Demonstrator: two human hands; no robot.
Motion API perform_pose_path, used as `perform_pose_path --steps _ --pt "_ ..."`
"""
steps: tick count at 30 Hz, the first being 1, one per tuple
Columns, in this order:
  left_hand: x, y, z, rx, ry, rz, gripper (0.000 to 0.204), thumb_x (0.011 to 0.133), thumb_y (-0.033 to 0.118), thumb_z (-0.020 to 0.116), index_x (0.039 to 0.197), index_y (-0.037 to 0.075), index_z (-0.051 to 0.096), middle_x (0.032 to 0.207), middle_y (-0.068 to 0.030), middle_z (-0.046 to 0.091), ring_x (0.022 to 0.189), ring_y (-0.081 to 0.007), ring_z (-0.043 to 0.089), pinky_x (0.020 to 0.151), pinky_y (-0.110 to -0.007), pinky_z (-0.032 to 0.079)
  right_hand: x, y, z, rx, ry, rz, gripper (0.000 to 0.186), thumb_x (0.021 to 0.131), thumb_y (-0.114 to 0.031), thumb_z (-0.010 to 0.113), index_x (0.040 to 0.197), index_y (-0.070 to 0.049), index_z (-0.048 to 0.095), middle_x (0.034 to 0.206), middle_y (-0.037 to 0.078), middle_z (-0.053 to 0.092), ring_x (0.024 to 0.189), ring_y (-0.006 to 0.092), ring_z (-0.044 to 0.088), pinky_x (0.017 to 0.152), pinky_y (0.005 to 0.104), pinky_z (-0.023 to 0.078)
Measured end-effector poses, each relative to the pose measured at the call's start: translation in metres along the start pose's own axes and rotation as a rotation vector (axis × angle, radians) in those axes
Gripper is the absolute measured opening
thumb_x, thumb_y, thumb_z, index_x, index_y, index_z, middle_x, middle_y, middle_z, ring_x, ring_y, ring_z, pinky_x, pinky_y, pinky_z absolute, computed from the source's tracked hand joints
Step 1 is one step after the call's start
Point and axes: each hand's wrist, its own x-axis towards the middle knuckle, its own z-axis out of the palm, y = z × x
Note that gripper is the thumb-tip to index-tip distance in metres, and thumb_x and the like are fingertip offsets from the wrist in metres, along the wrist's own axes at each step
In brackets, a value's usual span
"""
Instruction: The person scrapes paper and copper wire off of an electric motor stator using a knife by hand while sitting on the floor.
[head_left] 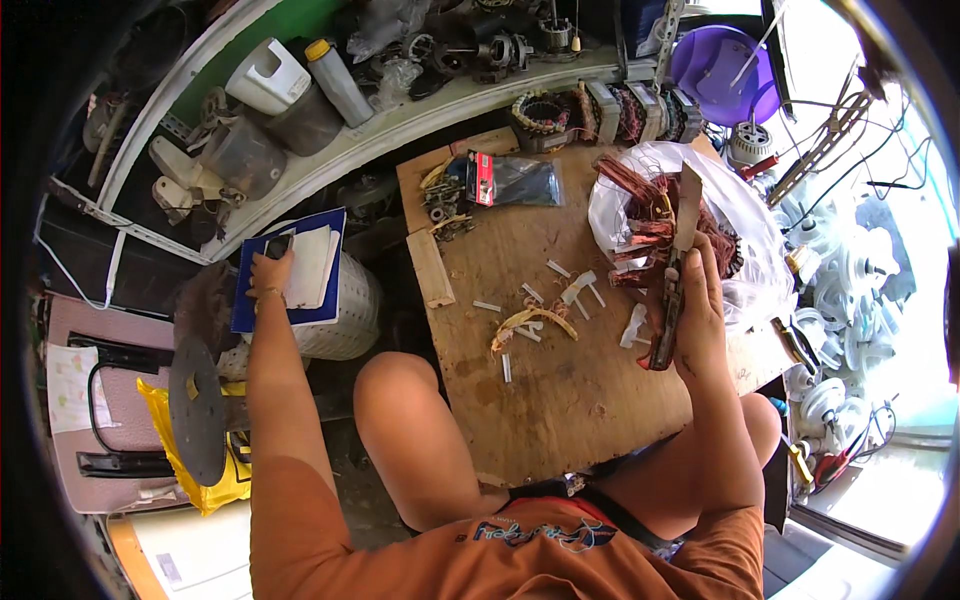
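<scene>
My left hand reaches out to the left, its fingers closed around a small dark object whose kind I cannot make out. Under it lie a blue notebook and white papers, on a pale, perforated drum. On the right, my right hand grips a knife by its dark handle, the broad flat blade pointing away from me. Beyond the knife, bundles of reddish copper wire rest in a white plastic bag.
The wooden board before me carries white strips, a curved yellowish piece and a packet. Wound motor stators line its far edge. A purple basin, pliers and a round dark disc stand around.
</scene>
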Motion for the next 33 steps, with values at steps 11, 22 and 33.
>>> perform_pose_path --steps 11,22,33 --pt "-0.021 0.02 -0.01 0.058 0.171 0.209 0.104 0.076 0.06 0.069 0.153 0.005 0.026 0.152 -0.0246 0.037 0.14 -0.042 0.037 0.114 -0.063 0.019 0.001 0.007 -0.002 0.005 -0.056 -0.023 0.041 0.107 -0.035 0.039 0.142 -0.012 0.041 0.072 0.002 0.056 0.047 0.0087 0.047 0.042 0.0225 0.04" --pt "-0.38 0.176 -0.135 -0.936 -1.009 1.209 0.062 0.09 0.031 0.073 0.138 0.003 0.047 0.123 -0.0094 0.06 0.117 -0.0154 0.053 0.099 -0.033 0.046 -0.018 0.01 0.005 0.05 -0.094 -0.019 0.035 0.108 -0.032 0.04 0.137 -0.013 0.044 0.073 0.001 0.055 0.047 0.0083 0.047 0.042 0.0232 0.039" --pt "-0.433 0.186 -0.147 -1.647 -1.337 0.474 0.026 0.098 0.014 0.06 0.122 0.002 0.06 0.108 -0.0069 0.069 0.093 -0.0182 0.07 0.072 -0.03 0.058 -0.015 -0.012 -0.016 -0.068 -0.226 -0.065 0.037 0.107 -0.032 0.04 0.129 -0.006 0.055 0.078 -0.002 0.057 0.053 0.0042 0.046 0.048 0.0203 0.039"
